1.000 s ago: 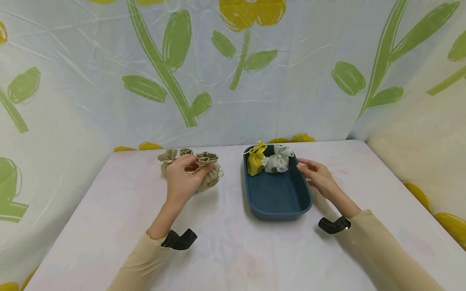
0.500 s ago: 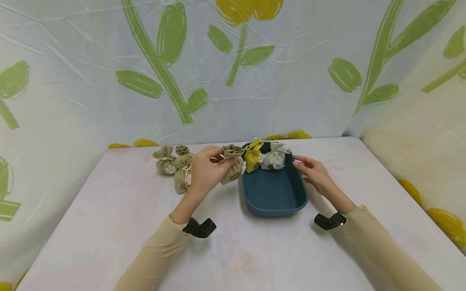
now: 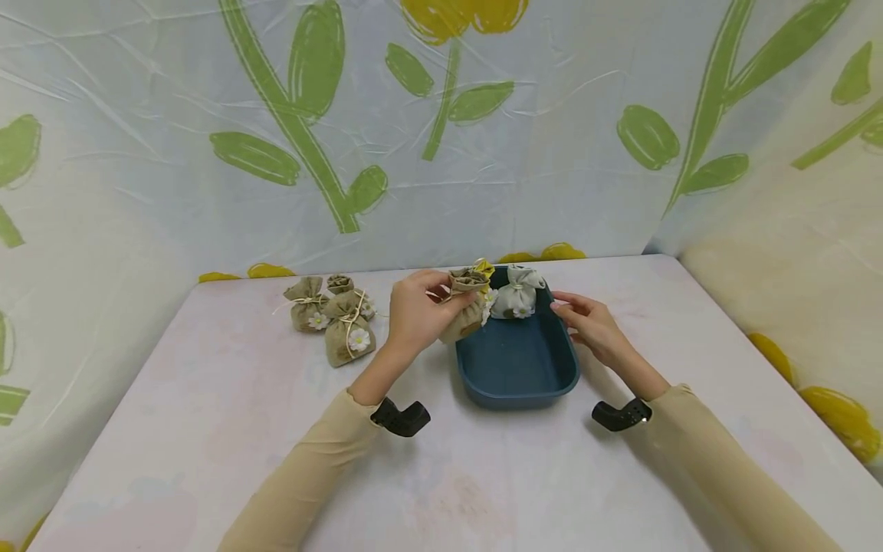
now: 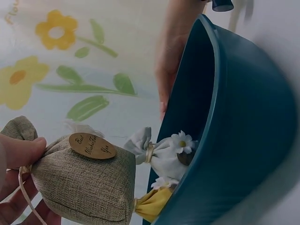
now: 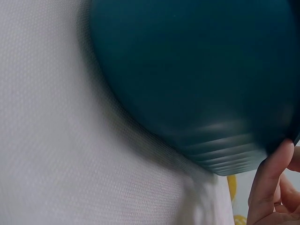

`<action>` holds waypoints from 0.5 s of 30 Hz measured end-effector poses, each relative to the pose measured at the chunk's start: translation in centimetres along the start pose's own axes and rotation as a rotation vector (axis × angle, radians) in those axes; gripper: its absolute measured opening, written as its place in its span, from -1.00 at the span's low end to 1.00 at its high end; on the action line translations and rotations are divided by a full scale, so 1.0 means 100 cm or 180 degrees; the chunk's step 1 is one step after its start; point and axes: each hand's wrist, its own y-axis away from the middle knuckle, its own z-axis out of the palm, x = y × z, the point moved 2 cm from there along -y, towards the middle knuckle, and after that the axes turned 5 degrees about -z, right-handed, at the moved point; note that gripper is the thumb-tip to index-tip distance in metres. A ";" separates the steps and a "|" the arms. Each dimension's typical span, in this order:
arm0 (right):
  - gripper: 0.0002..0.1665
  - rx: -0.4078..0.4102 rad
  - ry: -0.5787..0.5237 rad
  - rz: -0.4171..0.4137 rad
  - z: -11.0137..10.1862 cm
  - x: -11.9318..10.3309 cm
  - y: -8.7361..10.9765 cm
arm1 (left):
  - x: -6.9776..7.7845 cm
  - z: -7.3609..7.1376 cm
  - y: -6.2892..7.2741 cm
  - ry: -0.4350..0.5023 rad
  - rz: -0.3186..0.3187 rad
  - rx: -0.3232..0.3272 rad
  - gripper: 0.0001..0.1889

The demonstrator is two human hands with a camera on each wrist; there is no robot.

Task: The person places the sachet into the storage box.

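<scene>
Tabletop [image 3: 483, 475] is spread beneath the fingers of both hands, and on it, between them, a blue tray [image 3: 513, 364] is set. Its outer wall is touched by the right hand [image 3: 589, 326], whose fingers are laid fairly straight along that side, seemingly as a steadying contact. By the left hand [image 3: 424, 310] a beige cloth bag [image 4: 86, 183] is held up at the opposite side of the tray, its gathered neck pinched between thumb and fingers. A transfer into the tray is judged to be in hand; a little more travel toward the right fingers, a lowering clear of the rim, then a loosened pinch seem to be called for. Beyond the left fingertips, inside the tray, a white bag [image 4: 166, 158] and a yellow bag [image 4: 154, 205] are seen; to the left of those fingers, three beige bags [image 3: 348, 333] are clustered. The bag below the pinch is made of coarse woven cloth and plumply filled. On its face an oval brown tag [image 4: 93, 146] is fixed, lettered with what appears to be "Best Wishes For You". Just by the left fingers, a thin pale cord [image 4: 27, 198] is left trailing.
</scene>
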 end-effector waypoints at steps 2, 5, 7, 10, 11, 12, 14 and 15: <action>-0.31 -0.0009 -0.0013 -0.0003 0.001 0.000 0.000 | 0.000 0.003 -0.002 -0.0033 -0.0021 -0.0036 -0.80; -0.31 -0.0013 -0.0019 0.0003 0.001 0.000 -0.001 | 0.002 0.009 -0.004 -0.0095 -0.0016 -0.0096 -0.80; -0.32 -0.0015 -0.0019 0.0005 0.001 0.001 -0.001 | 0.003 0.012 -0.006 -0.0121 -0.0019 -0.0132 -0.80; -0.32 -0.0023 -0.0019 -0.0004 0.000 0.000 -0.001 | 0.005 0.018 -0.010 -0.0145 -0.0058 -0.0189 -0.79; -0.32 -0.0025 -0.0018 -0.0004 0.000 0.000 -0.001 | 0.005 0.020 -0.011 -0.0152 -0.0080 -0.0207 -0.78; -0.32 -0.0027 -0.0016 -0.0004 0.000 0.000 -0.001 | 0.006 0.022 -0.012 -0.0149 -0.0098 -0.0229 -0.78; -0.32 -0.0033 -0.0013 -0.0004 0.000 0.000 -0.001 | 0.006 0.026 -0.014 -0.0153 -0.0136 -0.0273 -0.76; -0.32 -0.0034 -0.0013 -0.0003 0.000 0.000 -0.001 | 0.007 0.028 -0.015 -0.0157 -0.0144 -0.0293 -0.76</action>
